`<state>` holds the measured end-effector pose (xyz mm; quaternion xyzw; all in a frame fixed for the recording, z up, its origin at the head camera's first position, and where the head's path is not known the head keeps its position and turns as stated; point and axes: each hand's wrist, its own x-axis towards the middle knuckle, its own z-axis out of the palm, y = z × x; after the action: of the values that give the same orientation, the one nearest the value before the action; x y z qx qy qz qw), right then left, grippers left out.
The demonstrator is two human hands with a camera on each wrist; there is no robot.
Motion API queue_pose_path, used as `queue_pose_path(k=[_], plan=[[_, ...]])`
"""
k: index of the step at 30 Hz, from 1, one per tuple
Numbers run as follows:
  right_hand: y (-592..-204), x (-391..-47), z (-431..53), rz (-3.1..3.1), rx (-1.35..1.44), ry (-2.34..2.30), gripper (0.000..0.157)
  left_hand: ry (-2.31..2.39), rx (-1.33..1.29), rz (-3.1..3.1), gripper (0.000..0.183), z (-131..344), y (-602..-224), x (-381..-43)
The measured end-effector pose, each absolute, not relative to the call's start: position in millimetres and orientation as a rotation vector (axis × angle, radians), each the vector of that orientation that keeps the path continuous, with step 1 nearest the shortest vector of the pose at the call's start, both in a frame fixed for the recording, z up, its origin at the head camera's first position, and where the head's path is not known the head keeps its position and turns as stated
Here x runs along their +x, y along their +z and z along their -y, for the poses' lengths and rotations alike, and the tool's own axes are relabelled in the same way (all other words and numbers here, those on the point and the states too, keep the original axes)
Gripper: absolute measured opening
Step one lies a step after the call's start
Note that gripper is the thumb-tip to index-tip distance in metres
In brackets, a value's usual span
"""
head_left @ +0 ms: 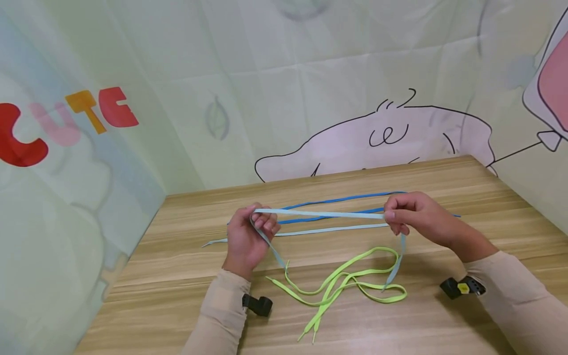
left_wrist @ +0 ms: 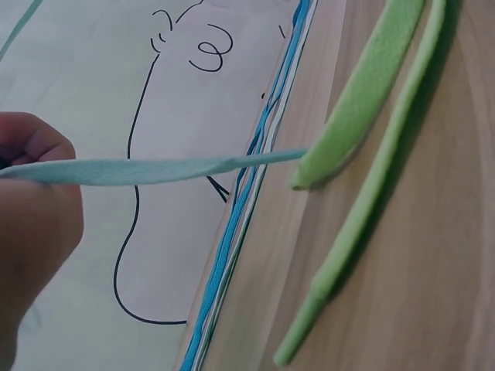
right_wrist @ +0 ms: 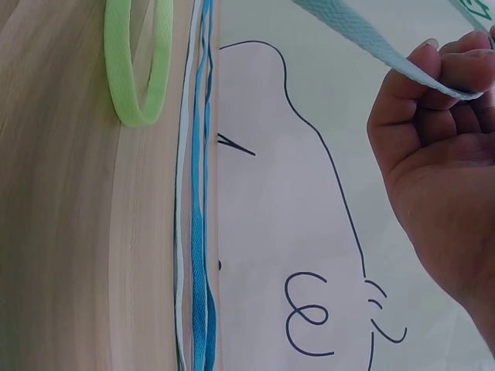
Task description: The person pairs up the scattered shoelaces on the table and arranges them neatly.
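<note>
A light blue shoelace [head_left: 319, 213] is stretched level between my two hands above the table. My left hand [head_left: 248, 241] holds it near one end with curled fingers, and a short tail hangs down from there. On the other side my right hand [head_left: 421, 219] pinches it between thumb and fingers, its tail and tip hanging below. In the left wrist view a lace tail [left_wrist: 155, 171] runs out from the hand. The right wrist view shows the lace [right_wrist: 371, 42] passing across the curled fingers [right_wrist: 433, 116]. Beneath lies a loosely looped yellow-green shoelace [head_left: 330, 291].
Behind my hands, a blue shoelace [head_left: 337, 199] lies doubled across the wooden table [head_left: 177, 276]. In front of it another light blue lace [head_left: 333, 230] lies nearly straight. A printed cloth backdrop [head_left: 199, 74] stands along the table's back and sides.
</note>
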<state>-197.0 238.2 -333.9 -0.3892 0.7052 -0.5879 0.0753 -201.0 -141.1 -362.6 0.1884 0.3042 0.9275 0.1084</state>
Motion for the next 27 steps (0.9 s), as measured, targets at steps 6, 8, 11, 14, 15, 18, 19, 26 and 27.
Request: queue_pose_path(k=[6,8,11,14,15,18,19,26,27], plan=[[-332.8,-196.8,-240.6,-2.104,-1.145,-1.760,0.015,2.778,0.472,-0.936,0.042,145.2,-363.2,-200.8],[-332.2,-196.5,-241.3,-2.127,-1.133,-1.751,0.017,2.793,0.456,-0.936,0.044,146.8,-363.0,-201.1],[-331.3,-196.2,-242.3,-2.167,-1.121,-1.735,0.019,2.810,0.447,-0.940,0.045,149.6,-361.9,-201.7],[-330.8,-196.0,-243.0,-2.199,-1.109,-1.717,0.020,2.822,0.447,-0.932,0.045,152.5,-361.4,-202.3],[-330.7,-196.0,-243.1,-2.209,-1.104,-1.710,0.021,2.821,0.447,-0.933,0.044,153.3,-361.2,-202.1],[-330.7,-196.4,-243.4,-2.230,-1.088,-1.700,0.022,2.822,0.449,-0.928,0.043,155.7,-360.8,-201.9],[-330.9,-196.7,-243.7,-2.236,-1.082,-1.698,0.022,2.820,0.450,-0.928,0.043,156.4,-360.7,-201.9],[-333.2,-200.0,-246.9,-2.254,-1.060,-1.717,0.019,2.820,0.472,-0.969,0.044,162.0,-359.9,-202.9],[-333.5,-200.5,-247.3,-2.254,-1.051,-1.720,0.019,2.817,0.476,-0.987,0.044,162.7,-359.8,-203.1]])
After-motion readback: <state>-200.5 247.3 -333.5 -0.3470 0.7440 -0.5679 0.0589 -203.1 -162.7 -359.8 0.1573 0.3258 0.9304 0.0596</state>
